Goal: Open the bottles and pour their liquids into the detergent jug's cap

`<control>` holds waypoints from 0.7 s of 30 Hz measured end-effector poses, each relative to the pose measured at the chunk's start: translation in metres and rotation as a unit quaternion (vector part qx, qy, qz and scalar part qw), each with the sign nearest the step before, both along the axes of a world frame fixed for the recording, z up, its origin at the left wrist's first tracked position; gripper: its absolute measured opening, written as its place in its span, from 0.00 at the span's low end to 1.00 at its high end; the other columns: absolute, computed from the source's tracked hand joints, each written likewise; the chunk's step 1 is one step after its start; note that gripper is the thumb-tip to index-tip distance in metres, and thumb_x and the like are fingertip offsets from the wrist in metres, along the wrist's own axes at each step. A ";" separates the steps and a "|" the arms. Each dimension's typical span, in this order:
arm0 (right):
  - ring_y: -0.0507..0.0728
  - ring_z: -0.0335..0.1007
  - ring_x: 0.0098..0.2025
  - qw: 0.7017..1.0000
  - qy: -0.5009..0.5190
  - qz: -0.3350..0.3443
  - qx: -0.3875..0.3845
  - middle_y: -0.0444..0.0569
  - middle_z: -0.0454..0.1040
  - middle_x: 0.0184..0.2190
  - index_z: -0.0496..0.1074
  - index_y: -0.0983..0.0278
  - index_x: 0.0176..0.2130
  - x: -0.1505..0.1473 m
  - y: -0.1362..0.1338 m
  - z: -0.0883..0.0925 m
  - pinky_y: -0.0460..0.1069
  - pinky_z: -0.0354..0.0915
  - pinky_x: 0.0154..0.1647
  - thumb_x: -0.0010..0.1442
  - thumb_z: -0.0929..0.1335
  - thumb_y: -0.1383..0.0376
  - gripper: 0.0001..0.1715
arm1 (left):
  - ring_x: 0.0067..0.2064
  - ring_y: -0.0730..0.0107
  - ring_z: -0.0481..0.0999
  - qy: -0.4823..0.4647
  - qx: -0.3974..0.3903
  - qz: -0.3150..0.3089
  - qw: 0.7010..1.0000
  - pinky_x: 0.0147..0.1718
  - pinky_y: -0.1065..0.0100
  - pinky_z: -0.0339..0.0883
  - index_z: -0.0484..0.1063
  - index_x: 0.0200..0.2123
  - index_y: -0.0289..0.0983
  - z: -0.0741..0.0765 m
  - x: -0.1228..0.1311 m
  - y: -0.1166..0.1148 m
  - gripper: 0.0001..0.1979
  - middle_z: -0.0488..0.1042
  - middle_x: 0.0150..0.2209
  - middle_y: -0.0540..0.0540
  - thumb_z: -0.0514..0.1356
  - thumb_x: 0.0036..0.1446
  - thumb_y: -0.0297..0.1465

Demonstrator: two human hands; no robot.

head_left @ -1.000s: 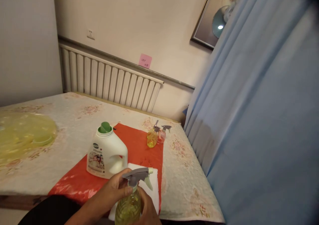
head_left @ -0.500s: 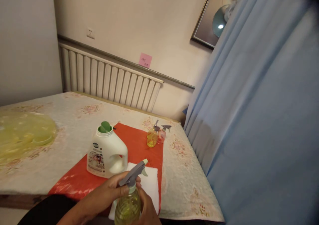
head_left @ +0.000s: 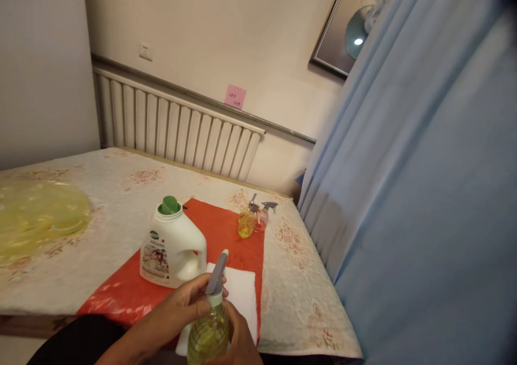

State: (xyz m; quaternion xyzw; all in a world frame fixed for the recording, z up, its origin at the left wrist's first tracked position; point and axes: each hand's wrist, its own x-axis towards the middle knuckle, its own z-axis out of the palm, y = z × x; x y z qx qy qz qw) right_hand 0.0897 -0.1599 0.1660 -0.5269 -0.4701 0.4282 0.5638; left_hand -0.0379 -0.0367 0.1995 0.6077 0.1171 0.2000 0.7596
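A spray bottle [head_left: 209, 332] with yellow-green liquid and a grey trigger head stands upright between my hands, at the bottom of the head view. My left hand [head_left: 191, 303] is closed around its neck and trigger head, fingers behind the grey part. Lower down, my right hand [head_left: 241, 338] grips the bottle's body from the right side; its lower part leaves the frame. Just beyond them a white detergent jug [head_left: 167, 257] with a green spout is on a red sheet [head_left: 218, 230]. Partly under my hands lies a white folded cloth [head_left: 244, 295].
Two more spray bottles, one yellow [head_left: 245, 225] and one pink [head_left: 262, 219], stand at the red sheet's far right. A clear yellow plastic item [head_left: 44, 214] lies on the left of the floral cover [head_left: 117, 192]. A blue curtain [head_left: 404, 192] hangs along the right.
The grey trigger head has turned, its nozzle swinging from pointing right to pointing more away from me. My hands keep nearly the same place on the bottle.
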 end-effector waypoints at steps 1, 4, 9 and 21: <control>0.66 0.71 0.49 1.000 -0.006 -0.005 0.001 0.49 0.75 0.45 0.70 0.63 0.51 0.000 0.000 -0.001 0.56 0.67 0.50 0.29 0.79 0.67 0.47 | 0.48 0.58 0.71 0.011 0.009 -0.009 1.000 0.47 0.62 0.62 0.72 0.44 0.40 0.002 -0.003 0.000 0.19 0.74 0.42 0.48 0.67 0.50 0.41; 0.68 0.69 0.53 0.999 -0.033 -0.014 0.001 0.51 0.73 0.50 0.68 0.63 0.54 0.002 0.000 -0.003 0.58 0.65 0.54 0.29 0.79 0.67 0.51 | 0.49 0.57 0.71 0.021 0.028 -0.029 0.999 0.49 0.61 0.62 0.73 0.45 0.40 0.008 -0.007 0.000 0.16 0.74 0.41 0.48 0.64 0.55 0.40; 0.68 0.69 0.54 0.999 -0.036 0.000 0.024 0.50 0.74 0.51 0.67 0.61 0.56 0.004 0.000 0.001 0.59 0.64 0.55 0.31 0.78 0.67 0.51 | 0.44 0.60 0.72 -0.031 -0.001 -0.043 0.999 0.45 0.63 0.63 0.72 0.41 0.39 0.003 0.000 -0.001 0.18 0.74 0.39 0.49 0.69 0.49 0.38; 0.61 0.70 0.43 0.999 -0.037 -0.021 -0.007 0.45 0.74 0.40 0.70 0.63 0.47 0.003 -0.001 -0.007 0.50 0.66 0.43 0.29 0.78 0.69 0.42 | 0.40 0.65 0.70 -0.021 0.048 0.100 0.994 0.40 0.67 0.64 0.70 0.36 0.39 0.015 -0.001 -0.009 0.09 0.71 0.34 0.51 0.65 0.52 0.31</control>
